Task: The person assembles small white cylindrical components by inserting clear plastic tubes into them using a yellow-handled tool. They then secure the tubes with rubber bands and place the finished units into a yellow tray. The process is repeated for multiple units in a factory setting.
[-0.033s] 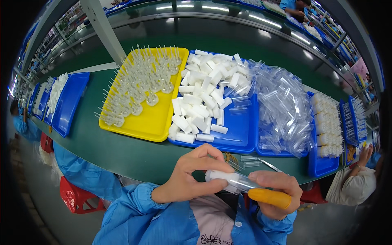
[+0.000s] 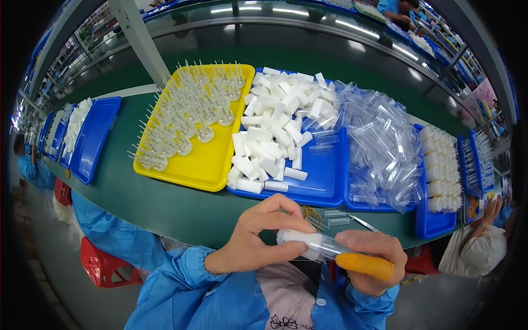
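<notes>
Low over the near table edge, both hands work on one piece held between them. My left hand (image 2: 256, 237) is closed, thumb and fingers pinching a white cylindrical piece (image 2: 302, 237). A clear plastic tube (image 2: 330, 247) joins it on the right; the white piece appears to sit partly inside the tube. My right hand (image 2: 379, 256) is closed round the tube's other end, with a yellow finger cot (image 2: 364, 266) on one finger. The fingers hide both ends of the piece. Just beyond the hands lie a few short clear tubes (image 2: 336, 221) and brown rubber bands (image 2: 311, 213).
A yellow tray (image 2: 203, 168) holds upright clear parts with thin stems. Beside it, a blue tray (image 2: 324, 187) carries white pieces (image 2: 269, 148), and another is heaped with clear tubes (image 2: 382, 143). A tweezer-like metal tool (image 2: 363, 222) lies near the edge. Co-workers sit on both sides.
</notes>
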`<action>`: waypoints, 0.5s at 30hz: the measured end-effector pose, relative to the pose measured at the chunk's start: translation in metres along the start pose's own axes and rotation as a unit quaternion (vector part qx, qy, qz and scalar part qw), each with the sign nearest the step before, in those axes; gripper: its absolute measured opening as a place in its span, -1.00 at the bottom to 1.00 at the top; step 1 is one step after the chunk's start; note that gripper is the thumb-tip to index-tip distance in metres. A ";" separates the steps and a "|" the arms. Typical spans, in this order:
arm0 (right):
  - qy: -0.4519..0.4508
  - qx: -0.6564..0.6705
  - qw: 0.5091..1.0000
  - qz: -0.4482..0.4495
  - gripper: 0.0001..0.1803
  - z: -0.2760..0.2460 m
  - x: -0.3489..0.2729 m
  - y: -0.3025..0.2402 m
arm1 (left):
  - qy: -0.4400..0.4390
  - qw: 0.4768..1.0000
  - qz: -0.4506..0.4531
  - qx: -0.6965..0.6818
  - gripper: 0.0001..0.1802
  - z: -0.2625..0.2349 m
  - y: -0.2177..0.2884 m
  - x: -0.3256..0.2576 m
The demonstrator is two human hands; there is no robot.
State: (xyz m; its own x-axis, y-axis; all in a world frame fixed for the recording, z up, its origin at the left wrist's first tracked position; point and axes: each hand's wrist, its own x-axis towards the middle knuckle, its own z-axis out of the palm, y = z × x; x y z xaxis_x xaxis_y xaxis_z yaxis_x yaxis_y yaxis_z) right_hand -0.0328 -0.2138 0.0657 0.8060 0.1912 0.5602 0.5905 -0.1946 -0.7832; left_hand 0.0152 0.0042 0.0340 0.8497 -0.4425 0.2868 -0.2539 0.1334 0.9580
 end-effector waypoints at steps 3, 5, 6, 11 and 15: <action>0.091 -0.033 0.991 0.088 -0.69 0.007 0.003 -0.007 | 0.021 1.000 -0.004 -0.003 -0.68 0.002 0.004 -0.001; 0.077 -0.043 0.993 0.077 -0.64 0.003 0.008 -0.001 | 0.060 0.997 0.031 0.035 -0.68 0.004 0.003 -0.003; 0.069 -0.047 0.994 0.072 -0.61 0.002 0.009 0.003 | 0.080 0.994 0.047 0.055 -0.68 0.005 0.003 -0.004; 0.105 0.086 0.976 0.169 -0.65 0.010 -0.005 0.008 | 0.132 0.958 0.156 0.199 -0.65 0.008 -0.004 -0.006; 0.134 0.131 0.964 0.187 -0.72 0.019 -0.002 0.013 | 0.155 0.947 0.162 0.231 -0.66 0.013 -0.005 -0.006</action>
State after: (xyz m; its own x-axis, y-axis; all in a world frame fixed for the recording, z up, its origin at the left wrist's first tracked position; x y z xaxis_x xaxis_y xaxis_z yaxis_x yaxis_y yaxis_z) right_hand -0.0272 -0.1988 0.0495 0.9627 -0.1084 0.2478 0.2546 0.0548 -0.9655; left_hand 0.0052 -0.0050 0.0271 0.7689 -0.1540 0.6205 -0.6390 -0.2162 0.7382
